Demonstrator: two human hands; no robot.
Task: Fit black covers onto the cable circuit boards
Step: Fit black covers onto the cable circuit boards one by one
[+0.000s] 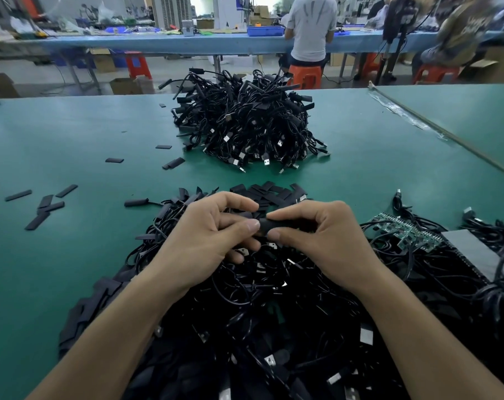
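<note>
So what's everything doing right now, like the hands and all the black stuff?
left hand: pinching the cover
right hand: pinching the cover
cover: held between both hands
near pile: tangled, under the hands
far pile: heaped, untouched
loose covers: lying flat, unused
boards: bare, no covers

**Two cable heaps on one counter**

On the counter (72,125) the near heap of cables (259,313) lies at the near edge. The far heap of cables (245,122) lies behind it, toward the far edge. Between them sits a pile of covers (274,192). Loose covers (46,203) lie scattered at the left. The circuit boards (406,230) lie right of the near heap. Above that heap the left hand (204,235) and the right hand (326,238) pinch one cover (269,225) between them.
</note>
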